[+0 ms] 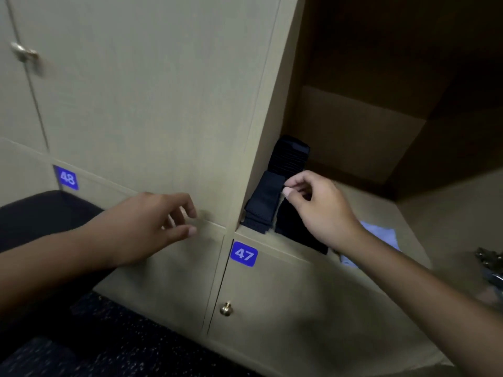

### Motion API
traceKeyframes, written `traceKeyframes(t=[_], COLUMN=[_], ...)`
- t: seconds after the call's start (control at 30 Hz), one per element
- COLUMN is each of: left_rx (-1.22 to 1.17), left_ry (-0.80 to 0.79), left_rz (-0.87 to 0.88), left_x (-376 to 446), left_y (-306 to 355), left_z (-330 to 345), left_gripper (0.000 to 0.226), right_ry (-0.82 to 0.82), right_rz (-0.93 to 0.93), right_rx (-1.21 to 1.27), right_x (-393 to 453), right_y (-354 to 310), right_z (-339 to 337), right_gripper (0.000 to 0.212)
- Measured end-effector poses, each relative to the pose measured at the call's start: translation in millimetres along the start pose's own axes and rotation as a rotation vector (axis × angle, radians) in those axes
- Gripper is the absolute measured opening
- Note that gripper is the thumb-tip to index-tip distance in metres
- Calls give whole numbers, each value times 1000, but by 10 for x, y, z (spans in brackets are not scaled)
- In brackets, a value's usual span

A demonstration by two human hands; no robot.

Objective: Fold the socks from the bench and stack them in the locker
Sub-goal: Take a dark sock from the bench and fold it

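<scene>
Dark navy folded socks (265, 201) lie on the floor of the open locker (362, 202), against its left wall. A further dark sock (290, 156) lies behind them, and a black one (295, 227) lies to their right. My right hand (324, 208) hovers over the black sock with fingers curled, thumb and forefinger close together at the socks' edge; I cannot tell whether it pinches fabric. My left hand (152, 227) is held in the air in front of the shut locker door, fingers loosely bent, holding nothing.
A light blue cloth (381, 238) lies in the locker to the right of the socks. Shut lockers with blue labels 47 (244, 254) and 48 (66, 177) are below and left. A brass knob (226, 308) sits under 47. A dark bench cushion (40, 213) is at left.
</scene>
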State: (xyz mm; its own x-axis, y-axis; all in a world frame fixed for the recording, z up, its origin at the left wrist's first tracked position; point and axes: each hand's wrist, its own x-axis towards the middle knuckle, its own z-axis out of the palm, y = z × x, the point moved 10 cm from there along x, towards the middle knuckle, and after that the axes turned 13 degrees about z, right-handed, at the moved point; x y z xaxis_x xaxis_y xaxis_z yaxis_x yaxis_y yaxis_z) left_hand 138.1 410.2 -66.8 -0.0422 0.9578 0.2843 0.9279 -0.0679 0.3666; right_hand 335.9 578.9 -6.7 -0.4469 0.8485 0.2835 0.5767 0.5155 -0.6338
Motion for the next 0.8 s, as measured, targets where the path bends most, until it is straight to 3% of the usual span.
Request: traceKeyframes(t=[0.23, 0.6, 0.7, 0.8], left_rx=[20, 110, 142, 168], left_ry=[18, 82, 58, -67], left_rz=[-151, -390, -455, -538], left_x=[-422, -1340, -1608, -1847], left_y=[-397, -1047, -1238, -1469], left_z=[-336, -850, -904, -839], left_gripper=[17, 21, 21, 35], right_ry=[-233, -478, -518, -561], right_rz=[-185, -365, -399, -410], right_rx=[2, -97, -132, -141], right_x=[-710, -975, -1029, -1053], right_y=[-565, -968, -1060, -1126], right_z=[524, 1304, 1455, 1576], right_gripper=[12, 28, 31, 31])
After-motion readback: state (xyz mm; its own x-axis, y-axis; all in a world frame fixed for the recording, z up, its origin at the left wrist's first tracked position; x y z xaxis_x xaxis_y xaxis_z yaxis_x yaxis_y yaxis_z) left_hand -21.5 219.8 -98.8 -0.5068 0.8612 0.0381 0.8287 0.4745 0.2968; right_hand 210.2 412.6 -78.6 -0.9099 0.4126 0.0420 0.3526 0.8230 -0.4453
